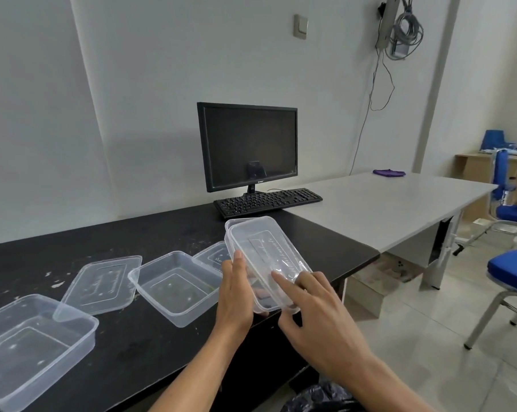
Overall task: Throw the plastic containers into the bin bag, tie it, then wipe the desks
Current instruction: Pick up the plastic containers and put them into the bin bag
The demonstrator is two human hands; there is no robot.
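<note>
Clear lidded container (260, 248), rectangular, with raised lettering on its lid, held tilted just above the right end of the black surface (162, 230). Left hand (235, 295) grips its left edge; right hand (319, 316) lays its fingers on the lid with the thumb under the near corner (both hands clamped on the same container). Left of it lie an open middle tub (177, 285), a flat lid (102, 283) leaning on the near tub (28, 346), and a far lid (212, 257) partly hidden behind the left hand. Black bag (319, 394) at the near edge, below the right forearm. Farther off: monitor (248, 144), keyboard (266, 200); to the right, a grey surface (385, 203) bearing a purple cloth (389, 173), and a blue chair (509, 272).
</note>
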